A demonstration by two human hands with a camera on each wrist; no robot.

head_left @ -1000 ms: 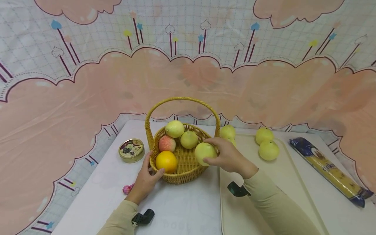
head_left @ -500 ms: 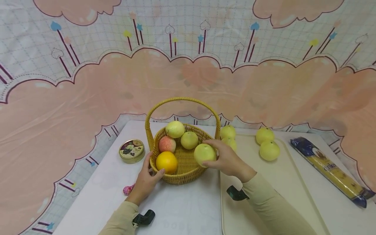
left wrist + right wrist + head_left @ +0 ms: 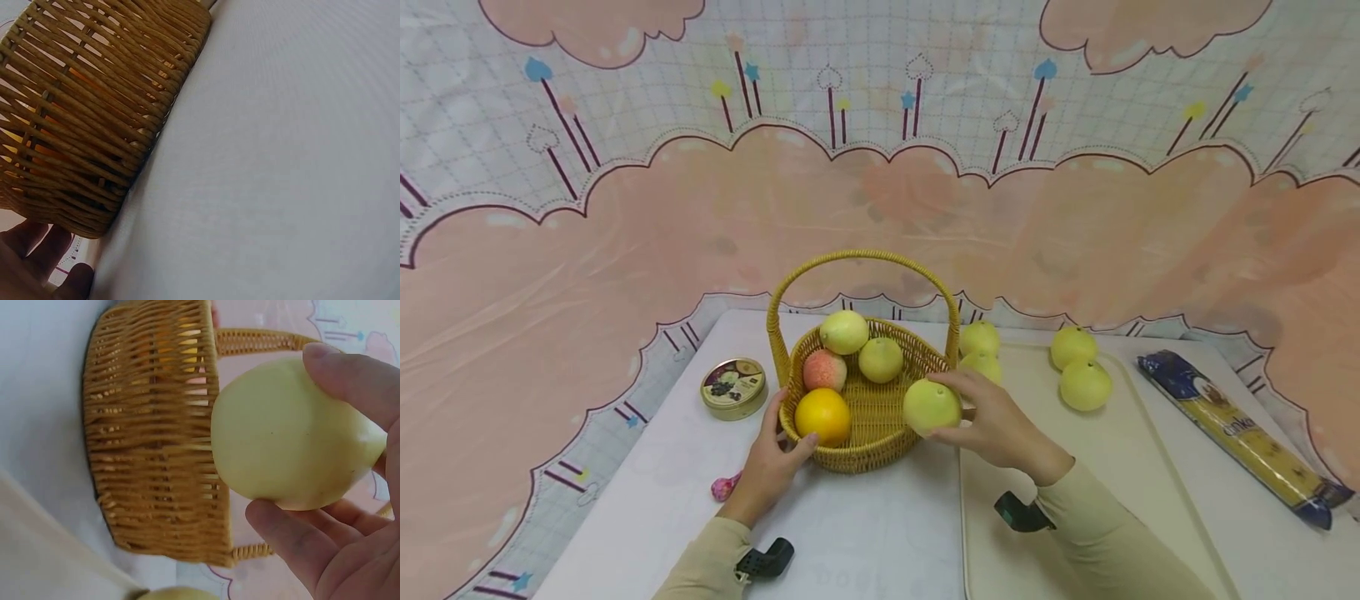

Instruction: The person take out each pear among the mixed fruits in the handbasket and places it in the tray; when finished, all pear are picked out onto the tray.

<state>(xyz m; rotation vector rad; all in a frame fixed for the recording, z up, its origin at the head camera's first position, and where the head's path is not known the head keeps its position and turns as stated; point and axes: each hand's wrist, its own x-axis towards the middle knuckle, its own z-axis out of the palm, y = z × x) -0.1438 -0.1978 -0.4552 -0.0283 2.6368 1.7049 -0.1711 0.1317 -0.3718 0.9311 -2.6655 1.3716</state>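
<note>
My right hand (image 3: 992, 421) holds a pale yellow-green round fruit (image 3: 932, 407) between thumb and fingers, at the right front rim of the wicker basket (image 3: 868, 460). In the right wrist view this fruit (image 3: 287, 437) looks smooth and overlaps the basket's top edge. With its thumb at the front rim, my left hand (image 3: 771, 467) grips the basket's left side. Inside the basket sit an orange (image 3: 823, 417), a pinkish peach (image 3: 824, 371) and two yellow-green fruits, one oval (image 3: 844, 332) and one rounder (image 3: 881, 360). The left wrist view shows the woven wall (image 3: 94, 112) near the fingers.
A cream tray (image 3: 1060, 500) lies at the right. Two pale fruits (image 3: 1086, 384) stand together at its back, and two more (image 3: 980, 339) are behind the basket's right side. Further right lies a long blue-and-yellow packet (image 3: 1240, 433). A round tin (image 3: 733, 388) and pink wrapped candy (image 3: 725, 487) are left.
My right hand has shifted slightly right and toward me with the pale fruit, from inside the basket's opening to its right rim. The left hand keeps its hold on the basket.
</note>
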